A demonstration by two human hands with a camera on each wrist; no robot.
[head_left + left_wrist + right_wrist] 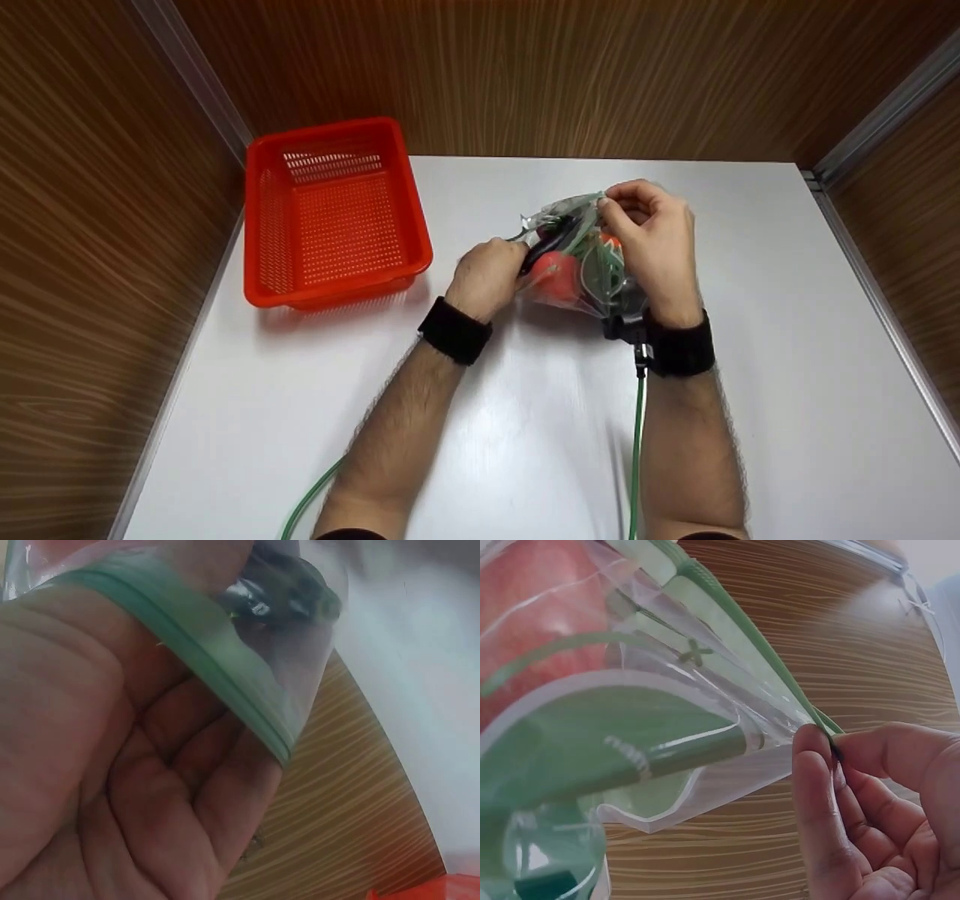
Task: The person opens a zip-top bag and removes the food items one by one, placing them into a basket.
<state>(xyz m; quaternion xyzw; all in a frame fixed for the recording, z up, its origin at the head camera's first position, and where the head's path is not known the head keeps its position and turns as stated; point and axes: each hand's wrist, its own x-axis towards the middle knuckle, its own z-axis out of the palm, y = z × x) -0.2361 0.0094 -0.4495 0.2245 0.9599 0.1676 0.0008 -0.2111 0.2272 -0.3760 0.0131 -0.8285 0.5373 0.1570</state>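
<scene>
A clear zip bag (570, 296) with green markings and a green seal strip (187, 652) bulges above the table. Inside it show a round red fruit (555, 274) and several green and dark items. My left hand (491, 274) reaches in at the bag's mouth, fingers curled round a long, glossy dark eggplant-like item (546, 246) lying across the opening. In the left wrist view the seal strip crosses over the fingers, hiding their tips. Thumb and fingertips of my right hand (656, 236) pinch the green edge of the bag's mouth, holding that side raised.
A red perforated plastic basket (255, 225) stands on the white table (525, 450) to the left. Wood-grain panels (510, 75) rise behind and at both sides. A green cable (636, 465) runs from each wrist toward the near edge.
</scene>
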